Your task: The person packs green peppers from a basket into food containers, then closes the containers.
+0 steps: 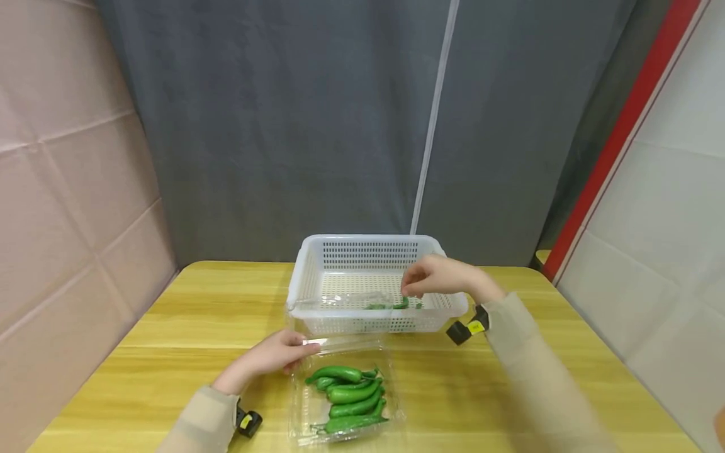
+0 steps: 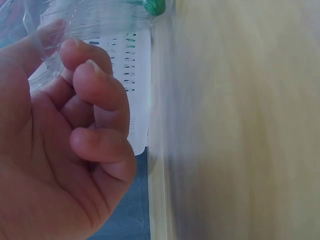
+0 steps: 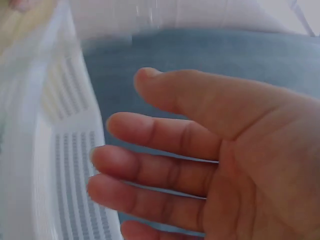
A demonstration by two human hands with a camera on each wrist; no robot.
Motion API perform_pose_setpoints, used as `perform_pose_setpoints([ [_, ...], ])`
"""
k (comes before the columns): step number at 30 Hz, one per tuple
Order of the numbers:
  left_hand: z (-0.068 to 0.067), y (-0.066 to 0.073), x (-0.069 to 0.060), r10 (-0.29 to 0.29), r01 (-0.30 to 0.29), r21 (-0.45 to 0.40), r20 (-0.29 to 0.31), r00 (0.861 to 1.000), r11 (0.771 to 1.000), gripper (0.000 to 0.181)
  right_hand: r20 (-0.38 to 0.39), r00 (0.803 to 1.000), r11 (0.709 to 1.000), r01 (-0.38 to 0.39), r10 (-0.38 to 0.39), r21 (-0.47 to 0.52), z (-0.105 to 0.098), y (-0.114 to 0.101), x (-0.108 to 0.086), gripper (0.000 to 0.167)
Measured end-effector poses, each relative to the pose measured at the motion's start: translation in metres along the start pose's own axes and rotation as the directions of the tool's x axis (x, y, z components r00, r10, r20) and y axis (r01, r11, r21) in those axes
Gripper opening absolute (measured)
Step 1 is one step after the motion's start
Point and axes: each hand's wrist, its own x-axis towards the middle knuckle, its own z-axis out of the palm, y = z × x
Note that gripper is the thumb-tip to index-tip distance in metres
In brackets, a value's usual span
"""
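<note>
Green peppers (image 1: 352, 395) lie in clear plastic box (image 1: 393, 371), right of your left fingers and nearer you. They look light, firm, smooth, likely slippery; best held round fat middle, since stems may snap. Box looks thin and bendy. Your left hand (image 1: 277, 353) seems to pinch its edge; shiny plastic makes that hard to see. Your right hand (image 1: 435, 277) hangs over white basket (image 1: 368, 257), fingers loose, thumb apart, nothing held. More peppers (image 1: 401, 304) lie below those fingers. Yellow wood table (image 1: 459, 402) under both hands; grey curtain (image 1: 283, 126) beyond fingertips.
</note>
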Motion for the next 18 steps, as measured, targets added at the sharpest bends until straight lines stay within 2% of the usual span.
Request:
perform_pose_setpoints([
  [5,-0.002,-0.001,-0.004,0.001,-0.001,0.005,-0.014,1.0,1.0,0.043,0.025,0.994,0.995,-0.102,0.102,-0.017,-0.02,0.012,0.02,0.016],
  [8,-0.003,-0.004,-0.006,0.0,0.0,0.005,-0.023,1.0,1.0,0.042,0.054,0.982,0.983,-0.18,0.181,-0.016,-0.023,0.021,0.037,0.016],
  [11,-0.002,-0.005,-0.007,-0.003,0.003,-0.007,-0.027,1.0,1.0,0.041,0.09,0.955,0.959,-0.279,0.282,-0.041,-0.022,0.029,0.053,0.015],
  [14,0.0,-0.004,-0.006,0.002,-0.002,-0.008,-0.033,0.999,1.0,0.04,0.119,0.919,0.925,-0.366,0.377,-0.103,-0.019,0.036,0.063,0.015],
  [18,0.003,-0.004,-0.006,0.003,-0.004,-0.009,-0.042,0.999,1.0,0.041,0.128,0.873,0.876,-0.443,0.47,-0.191,-0.016,0.046,0.074,0.018],
])
